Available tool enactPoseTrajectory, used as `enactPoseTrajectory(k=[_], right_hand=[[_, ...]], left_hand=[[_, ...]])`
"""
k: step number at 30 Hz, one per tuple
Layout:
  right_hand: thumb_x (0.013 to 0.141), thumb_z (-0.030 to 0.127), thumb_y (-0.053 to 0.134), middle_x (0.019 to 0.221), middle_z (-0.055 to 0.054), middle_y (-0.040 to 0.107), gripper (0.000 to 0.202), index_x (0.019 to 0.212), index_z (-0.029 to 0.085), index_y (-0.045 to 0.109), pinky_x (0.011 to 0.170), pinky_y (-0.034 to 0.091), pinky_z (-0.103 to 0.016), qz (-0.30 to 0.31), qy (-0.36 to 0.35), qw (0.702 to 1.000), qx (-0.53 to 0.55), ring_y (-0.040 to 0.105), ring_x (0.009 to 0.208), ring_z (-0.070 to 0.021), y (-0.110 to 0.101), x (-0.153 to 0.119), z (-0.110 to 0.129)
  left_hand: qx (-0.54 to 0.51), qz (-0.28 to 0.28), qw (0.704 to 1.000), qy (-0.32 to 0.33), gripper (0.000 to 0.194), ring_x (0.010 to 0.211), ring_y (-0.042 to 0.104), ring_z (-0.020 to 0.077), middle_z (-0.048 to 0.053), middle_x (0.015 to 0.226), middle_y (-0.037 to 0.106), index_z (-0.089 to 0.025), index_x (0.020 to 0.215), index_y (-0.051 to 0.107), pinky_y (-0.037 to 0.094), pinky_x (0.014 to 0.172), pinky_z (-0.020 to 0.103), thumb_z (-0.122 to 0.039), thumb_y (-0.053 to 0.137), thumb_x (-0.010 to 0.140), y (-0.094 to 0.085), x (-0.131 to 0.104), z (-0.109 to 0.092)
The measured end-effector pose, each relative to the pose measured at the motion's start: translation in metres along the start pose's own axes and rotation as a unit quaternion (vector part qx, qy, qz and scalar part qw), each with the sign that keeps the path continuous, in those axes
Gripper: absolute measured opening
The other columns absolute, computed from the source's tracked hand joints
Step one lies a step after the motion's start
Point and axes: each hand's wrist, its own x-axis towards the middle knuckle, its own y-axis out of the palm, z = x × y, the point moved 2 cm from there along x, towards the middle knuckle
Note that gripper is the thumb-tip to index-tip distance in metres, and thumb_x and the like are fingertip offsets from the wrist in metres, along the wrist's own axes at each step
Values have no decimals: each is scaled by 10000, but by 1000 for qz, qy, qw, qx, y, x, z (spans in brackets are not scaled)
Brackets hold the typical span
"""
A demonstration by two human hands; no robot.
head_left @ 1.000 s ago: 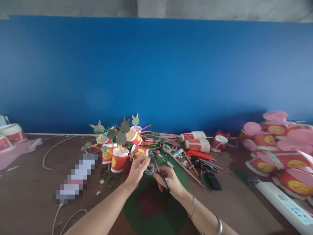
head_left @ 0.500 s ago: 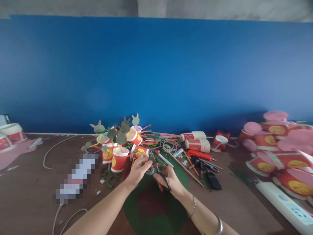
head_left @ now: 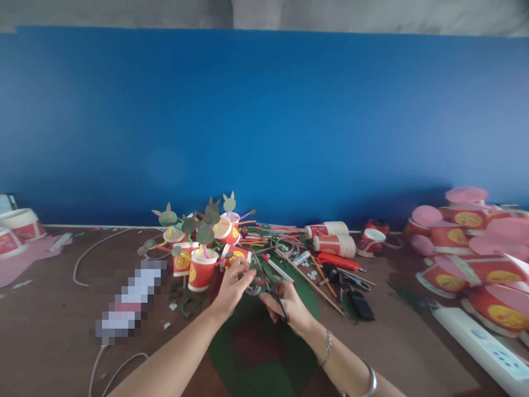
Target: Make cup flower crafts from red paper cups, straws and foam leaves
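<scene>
My right hand [head_left: 285, 304] is closed on the black handles of a pair of scissors [head_left: 268, 286], whose blades point up and to the left. Just left of the blades, my left hand [head_left: 235, 284] has its thumb and fingers pinched together; anything between them is too small to make out. Below both hands lies a dark green round sheet [head_left: 264, 353] with a reddish patch. A small roundish pale item [head_left: 253, 289] shows between the hands. Near the blades rests a white marker with red ends [head_left: 281, 269].
Red paper cups [head_left: 202, 271] with green paper animal heads stand left of centre. Sticks, paper scraps, stacked cups [head_left: 334, 246] and a red cutter [head_left: 339, 261] lie behind and right. A power strip [head_left: 481, 347] and pink-topped cups [head_left: 467, 220] are far right.
My left hand has shifted very slightly left and down. My right hand and the scissors are nearly where they were.
</scene>
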Motion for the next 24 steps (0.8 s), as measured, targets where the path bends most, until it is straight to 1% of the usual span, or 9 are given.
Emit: enactPoseTrajectory(k=[2, 8, 12, 14, 19, 22, 24], right_hand=[[665, 432, 706, 390, 83, 477, 403, 889, 134, 552, 308, 308, -168, 1, 1, 1000, 2, 379, 294, -53, 0, 0, -2], [693, 443, 683, 399, 85, 479, 452, 984, 128, 541, 312, 312, -164, 2, 10, 1000, 1, 388, 302, -55, -2, 0, -5], [681, 446, 688, 390, 92, 469, 485, 1009, 124, 533, 311, 310, -162, -3, 24, 1000, 2, 382, 300, -54, -2, 0, -3], [678, 449, 688, 397, 96, 469, 528, 1057, 126, 513, 314, 318, -165, -2, 25, 1000, 8, 387, 303, -58, -2, 0, -3], [680, 436, 694, 443, 96, 503, 672, 1218, 169, 393, 350, 368, -183, 5, 25, 999, 35, 437, 334, -76, -3, 0, -8], [687, 419, 693, 440, 102, 499, 672, 1230, 179, 378, 360, 372, -180, 0, 25, 999, 33, 438, 341, -74, -5, 0, -10], [693, 414, 687, 428, 105, 491, 655, 1221, 170, 385, 349, 358, -174, -4, 26, 999, 27, 428, 330, -71, -5, 0, -10]], left_hand=[[-2, -4, 1000, 1, 275, 777, 464, 157, 15, 757, 467, -163, 549, 533, 377, 741, 290, -326, 596, 760, 0, 0, 0], [3, -10, 1000, 3, 282, 765, 460, 151, 2, 740, 462, -166, 551, 512, 369, 732, 287, -332, 579, 769, 0, 1, -2], [11, -21, 1000, 2, 302, 741, 446, 150, -1, 704, 456, -167, 545, 504, 361, 716, 285, -354, 570, 772, -1, 1, -3], [14, -22, 1000, 3, 301, 736, 444, 150, -1, 697, 457, -167, 550, 512, 360, 712, 282, -359, 566, 776, -1, 1, -3], [15, 5, 1000, 0, 301, 760, 456, 155, 11, 733, 462, -164, 565, 512, 372, 709, 263, -368, 571, 779, -1, 2, -2], [9, 23, 1000, -1, 281, 787, 460, 156, 17, 771, 462, -164, 584, 523, 375, 714, 255, -353, 569, 786, 0, 1, -1], [12, 23, 1000, -3, 283, 789, 460, 158, 17, 765, 462, -165, 580, 523, 372, 716, 256, -355, 569, 785, 0, 2, -2]])
